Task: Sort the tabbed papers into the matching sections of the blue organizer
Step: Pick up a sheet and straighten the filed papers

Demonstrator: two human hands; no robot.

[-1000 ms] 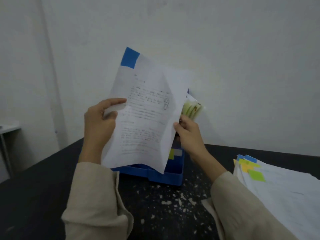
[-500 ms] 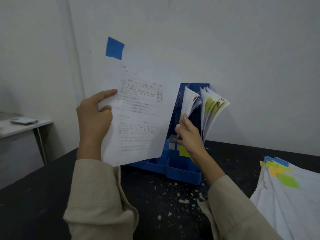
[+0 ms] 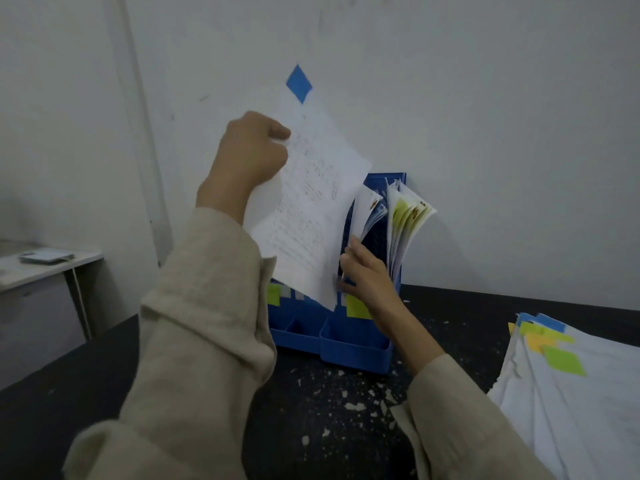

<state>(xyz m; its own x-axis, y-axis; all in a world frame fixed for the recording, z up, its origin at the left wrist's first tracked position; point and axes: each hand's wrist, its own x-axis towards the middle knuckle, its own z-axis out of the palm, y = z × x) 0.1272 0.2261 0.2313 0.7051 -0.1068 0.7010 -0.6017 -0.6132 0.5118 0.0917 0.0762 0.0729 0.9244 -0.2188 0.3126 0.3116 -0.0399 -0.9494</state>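
One sheet (image 3: 311,216), one blue tab (image 3: 299,83), gripped by left hand (image 3: 249,154); right hand (image 3: 369,275), fingers straight, parts papers in one blue organizer (image 3: 353,344); one stack (image 3: 575,393) beside.

printed sheet (image 3: 308,216): rows of dark printed lines and a small drawn figure near its right edge; the print is too blurred to read
blue tab (image 3: 299,83) on that sheet's top corner: plain colour, no writing seen
filed papers (image 3: 405,220) in the blue organizer (image 3: 353,344): green and orange tabs, no legible marks
labels on the organizer's front: yellow-green (image 3: 356,306) and pale squares, nothing written that can be made out
paper stack (image 3: 571,393) at the tabletop's right edge: blue, yellow, orange and green tabs, all blank as far as can be seen
readable text overall: none
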